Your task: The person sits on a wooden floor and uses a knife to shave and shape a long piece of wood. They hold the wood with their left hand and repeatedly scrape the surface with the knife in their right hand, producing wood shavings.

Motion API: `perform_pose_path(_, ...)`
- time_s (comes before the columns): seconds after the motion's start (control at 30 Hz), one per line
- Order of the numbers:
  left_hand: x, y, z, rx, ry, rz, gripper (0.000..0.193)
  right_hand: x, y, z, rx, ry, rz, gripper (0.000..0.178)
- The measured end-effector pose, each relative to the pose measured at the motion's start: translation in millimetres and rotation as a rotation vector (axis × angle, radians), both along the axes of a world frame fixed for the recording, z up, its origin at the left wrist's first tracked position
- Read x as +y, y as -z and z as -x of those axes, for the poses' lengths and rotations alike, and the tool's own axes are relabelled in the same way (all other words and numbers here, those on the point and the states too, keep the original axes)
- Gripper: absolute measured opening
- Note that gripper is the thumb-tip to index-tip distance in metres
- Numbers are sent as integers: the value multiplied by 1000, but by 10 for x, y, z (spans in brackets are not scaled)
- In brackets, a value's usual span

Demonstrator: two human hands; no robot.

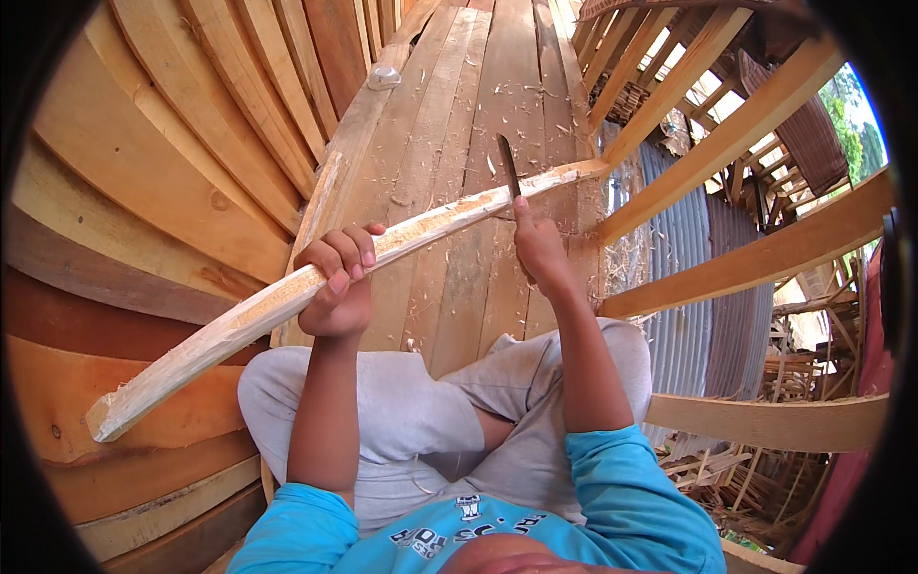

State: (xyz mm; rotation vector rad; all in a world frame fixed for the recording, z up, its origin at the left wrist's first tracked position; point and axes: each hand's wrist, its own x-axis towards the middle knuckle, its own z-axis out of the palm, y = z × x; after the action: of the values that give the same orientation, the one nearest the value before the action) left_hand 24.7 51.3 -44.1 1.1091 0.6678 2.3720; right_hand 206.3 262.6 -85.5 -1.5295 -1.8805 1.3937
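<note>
A long, pale wooden pole point(258, 308) with a rough, shaved surface slants across in front of me, from the lower left up to the right. My left hand point(337, 277) is closed around it left of its middle, with the fingers over the top. In my right hand point(541, 247) is a knife with a dark, narrow blade point(508, 161), its handle mostly hidden in the fist. My index finger stretches along the knife. The blade crosses the pole toward its far right end; whether it touches the wood, I cannot tell.
Curled shavings point(406, 182) litter the plank floor point(449, 287) where I sit cross-legged. Curved boards point(172, 182) rise on the left. To the right are wooden slats point(736, 258) with gaps, and corrugated metal sheets point(679, 316) beyond. A small whitish object point(384, 77) lies farther off.
</note>
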Motion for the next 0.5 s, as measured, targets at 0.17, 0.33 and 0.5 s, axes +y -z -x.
perform_pose_path(0.17,-17,8,6,-5,-11,16,18,153,-321,-60,22,66,289,62)
perform_pose_path(0.33,-14,1,-2,-10,-28,39,21,341,-307,-189,72,-82,543,62)
perform_pose_path(0.5,-8,2,-3,-17,-19,53,22,265,-276,-101,84,7,386,61)
